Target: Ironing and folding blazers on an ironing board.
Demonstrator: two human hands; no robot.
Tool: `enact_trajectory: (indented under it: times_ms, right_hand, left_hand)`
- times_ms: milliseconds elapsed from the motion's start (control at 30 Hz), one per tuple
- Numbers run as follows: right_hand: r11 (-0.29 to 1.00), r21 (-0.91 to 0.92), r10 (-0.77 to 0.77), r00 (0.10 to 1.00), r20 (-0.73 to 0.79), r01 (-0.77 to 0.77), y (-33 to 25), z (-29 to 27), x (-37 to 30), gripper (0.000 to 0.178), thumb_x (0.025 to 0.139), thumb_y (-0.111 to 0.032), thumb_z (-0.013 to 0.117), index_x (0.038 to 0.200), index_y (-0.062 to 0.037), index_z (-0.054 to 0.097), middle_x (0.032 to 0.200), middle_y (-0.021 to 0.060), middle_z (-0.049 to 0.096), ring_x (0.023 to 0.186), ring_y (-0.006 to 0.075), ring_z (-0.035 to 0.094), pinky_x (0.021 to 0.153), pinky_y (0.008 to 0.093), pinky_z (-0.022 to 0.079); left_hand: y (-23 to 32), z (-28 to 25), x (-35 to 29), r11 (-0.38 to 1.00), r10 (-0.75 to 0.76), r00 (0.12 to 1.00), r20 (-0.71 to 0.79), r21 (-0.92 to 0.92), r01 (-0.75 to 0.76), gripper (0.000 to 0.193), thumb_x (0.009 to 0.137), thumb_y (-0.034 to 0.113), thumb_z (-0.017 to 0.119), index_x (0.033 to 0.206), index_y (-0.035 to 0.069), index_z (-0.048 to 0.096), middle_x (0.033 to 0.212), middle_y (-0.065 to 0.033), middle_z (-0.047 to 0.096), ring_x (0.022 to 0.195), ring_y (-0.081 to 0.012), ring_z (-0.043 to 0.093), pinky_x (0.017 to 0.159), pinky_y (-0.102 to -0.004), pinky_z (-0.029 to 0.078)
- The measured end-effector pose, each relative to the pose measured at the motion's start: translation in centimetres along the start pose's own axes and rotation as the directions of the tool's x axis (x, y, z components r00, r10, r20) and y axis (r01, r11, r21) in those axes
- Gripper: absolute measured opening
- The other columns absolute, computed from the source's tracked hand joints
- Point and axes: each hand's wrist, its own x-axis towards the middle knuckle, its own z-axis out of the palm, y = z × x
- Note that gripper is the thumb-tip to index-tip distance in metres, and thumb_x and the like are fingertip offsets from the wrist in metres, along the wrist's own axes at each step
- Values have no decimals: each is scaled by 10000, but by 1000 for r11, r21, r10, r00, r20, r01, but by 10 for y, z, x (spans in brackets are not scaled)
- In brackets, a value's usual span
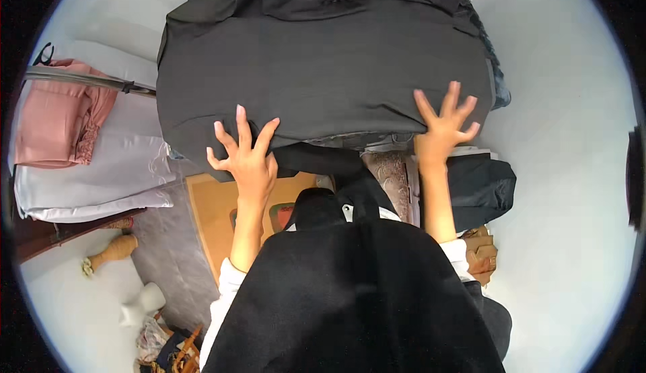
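A large dark grey garment lies spread over a board-like surface in front of me, with a pocket-like flap and bunched folds at its far end. On its near left edge my left hand rests with fingers spread. My right hand is at the near right edge, fingers also splayed, slightly blurred. Neither hand grips anything. Blue denim-like cloth peeks out from under the garment on the right.
A folded pink garment lies on a white-covered surface at the left, beneath a metal bar. Folded dark cloth and brown patterned fabric lie near my right forearm. A woven vase is at lower left.
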Motion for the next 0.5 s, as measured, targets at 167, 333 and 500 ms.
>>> enact_trajectory:
  times_ms: [167,333,500]
  right_hand:
    - [995,-101,-21,994,-105,11,73,-15,8,803,529,111,575,1130,-421,600,1489,7,227,1360,379,158,955,679,117]
    - [995,57,-87,979,184,78,87,-54,42,697,511,142,557,1037,-295,688,1479,8,254,1386,309,119,1053,577,46]
    - [958,225,-209,969,133,176,97,-70,99,408,492,4,693,838,-208,729,1421,-5,373,1382,289,152,1063,552,74]
  left_hand:
    - [-6,2,3,999,39,995,-95,28,-37,576,620,27,511,1104,321,617,1438,-64,342,1362,-323,162,972,-558,31]
    - [-12,-9,16,997,-51,993,-103,52,56,604,545,23,526,1075,295,625,1429,-61,358,1343,-372,192,963,-571,58]
    - [-27,-21,68,976,109,981,-160,204,-75,461,568,48,588,941,315,642,1414,22,386,1321,-356,236,946,-571,80]
